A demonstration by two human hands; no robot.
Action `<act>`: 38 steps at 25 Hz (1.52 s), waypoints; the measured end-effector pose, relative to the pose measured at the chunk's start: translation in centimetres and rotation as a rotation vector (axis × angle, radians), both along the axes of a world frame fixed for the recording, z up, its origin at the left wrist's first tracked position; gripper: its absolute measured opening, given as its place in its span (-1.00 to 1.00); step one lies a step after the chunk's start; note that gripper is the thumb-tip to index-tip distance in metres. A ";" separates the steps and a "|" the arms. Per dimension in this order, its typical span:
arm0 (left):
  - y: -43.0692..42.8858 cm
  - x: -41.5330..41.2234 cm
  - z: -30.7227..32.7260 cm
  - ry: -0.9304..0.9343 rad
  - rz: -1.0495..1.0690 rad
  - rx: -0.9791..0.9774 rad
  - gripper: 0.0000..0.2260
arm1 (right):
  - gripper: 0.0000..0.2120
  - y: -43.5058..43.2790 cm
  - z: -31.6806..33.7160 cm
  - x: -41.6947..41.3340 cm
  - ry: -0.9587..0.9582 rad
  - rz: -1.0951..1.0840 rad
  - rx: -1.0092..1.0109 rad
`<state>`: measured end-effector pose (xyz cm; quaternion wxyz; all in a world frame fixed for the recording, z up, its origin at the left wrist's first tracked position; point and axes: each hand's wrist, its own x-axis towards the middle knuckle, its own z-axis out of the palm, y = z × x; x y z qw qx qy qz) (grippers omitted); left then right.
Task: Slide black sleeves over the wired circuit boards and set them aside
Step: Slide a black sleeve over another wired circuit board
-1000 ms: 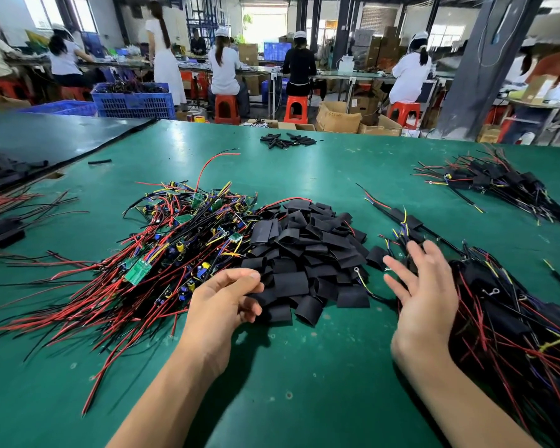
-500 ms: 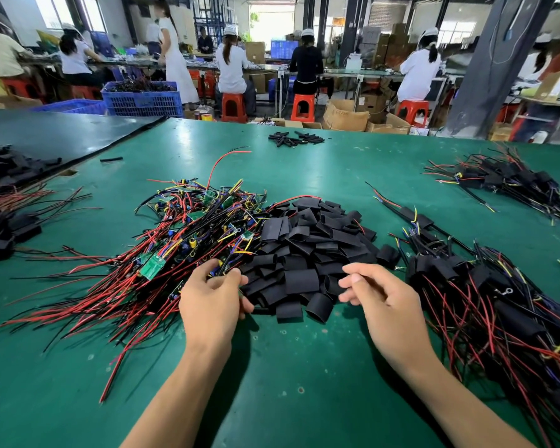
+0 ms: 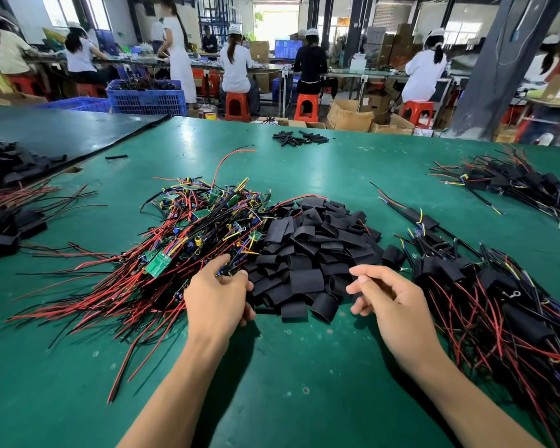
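Since a second ago, a shift of the right grip (image 3: 374, 295) off the sleeved heap (image 3: 498, 302) and leftward to the black sleeves (image 3: 307, 250), fingers then spread flat, now curled; a shorter shift of the left grip (image 3: 219, 299) forward to the seam between those sleeves and the wired circuit boards (image 3: 181, 234).

Nearest, above the near edge of the bench (image 3: 288, 383): left grip with thumb over the tangle and fingers curled down at the rim of the wired circuit boards; cannot tell whether clamped on anything. Just right of it, right grip narrow, thumb tip close to forefinger, at the near rim of the black sleeves; nothing visible in the pinch, so cannot tell if holding.

Beyond the two grips, the black sleeves, flattened tubes heaped mid-bench; left of them and touching, the boards, small green cards among red, black, yellow and blue leads, red and black tails fanned toward the near left corner. Along the right edge, the sleeved heap, black covers with wires trailing.

Further out, a second sleeved bundle (image 3: 514, 182) toward the far right corner; a small sleeve cluster (image 3: 299, 139) by the far edge; dark sleeves and red wires (image 3: 13, 208) at the left edge. Past the bench, blue crates (image 3: 146, 97), orange stools (image 3: 238, 106), cardboard boxes (image 3: 349, 116), people in white caps (image 3: 236, 66).
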<state>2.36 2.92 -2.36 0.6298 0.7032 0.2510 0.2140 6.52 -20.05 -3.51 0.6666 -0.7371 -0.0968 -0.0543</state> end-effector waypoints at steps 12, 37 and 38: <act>0.6 1.4 -0.1 0.022 0.007 -0.113 -0.98 | -0.77 0.2 0.2 -0.1 0.017 -0.011 0.010; -4.2 -1.2 1.5 -0.320 -0.486 -0.329 -0.86 | -0.64 1.0 2.7 -1.0 0.409 0.380 0.466; -4.2 -1.2 1.4 -0.324 -0.473 -0.267 -0.87 | -0.63 0.9 2.8 -1.0 0.412 0.392 0.456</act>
